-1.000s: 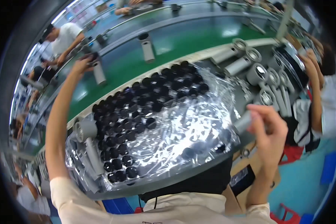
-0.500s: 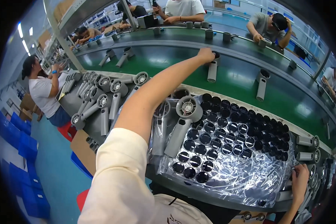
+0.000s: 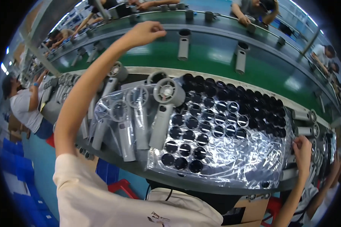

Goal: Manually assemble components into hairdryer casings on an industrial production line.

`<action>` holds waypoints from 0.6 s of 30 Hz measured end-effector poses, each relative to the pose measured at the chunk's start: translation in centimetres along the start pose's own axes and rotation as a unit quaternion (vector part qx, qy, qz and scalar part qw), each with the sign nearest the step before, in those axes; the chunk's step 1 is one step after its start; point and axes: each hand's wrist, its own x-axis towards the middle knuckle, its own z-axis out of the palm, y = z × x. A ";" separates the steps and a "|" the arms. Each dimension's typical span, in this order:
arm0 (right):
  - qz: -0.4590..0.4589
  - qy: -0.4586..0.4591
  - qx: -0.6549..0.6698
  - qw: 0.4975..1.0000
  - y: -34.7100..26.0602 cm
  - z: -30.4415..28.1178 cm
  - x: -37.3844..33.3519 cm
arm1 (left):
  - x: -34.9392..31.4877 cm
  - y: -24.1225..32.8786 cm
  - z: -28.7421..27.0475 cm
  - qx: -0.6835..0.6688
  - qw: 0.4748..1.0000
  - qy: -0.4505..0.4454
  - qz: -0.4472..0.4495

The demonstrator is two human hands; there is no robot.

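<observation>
My left hand (image 3: 146, 32) is stretched out over the green conveyor belt (image 3: 216, 56), its fingers loosely bent and nothing between them. Just right of it, apart from the fingers, a grey handheld fan body (image 3: 183, 49) lies on the belt. My right hand (image 3: 302, 147) is at the right edge of a clear plastic sheet (image 3: 231, 162); its fingers are curled together, and what they hold, if anything, is hidden. Rows of round black caps (image 3: 191, 123) lie on the sheet. A grey fan body (image 3: 161, 126) with its round head up rests at the sheet's left side.
Bagged fan bodies (image 3: 127, 140) lie left of the sheet. More grey fan parts (image 3: 303, 131) are stacked at the right. Another fan body (image 3: 240, 62) sits farther right on the belt. Co-workers sit across the belt, and a person (image 3: 26, 102) stands at the left.
My left hand has let go of the fan body on the belt and drawn left from it. My right hand stays by the sheet's right edge. The view has shifted.
</observation>
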 end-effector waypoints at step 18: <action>0.086 0.056 0.085 0.991 -0.2 -2.3 -2.0 | -8.0 12.4 0.7 -0.320 0.927 -0.192 -0.027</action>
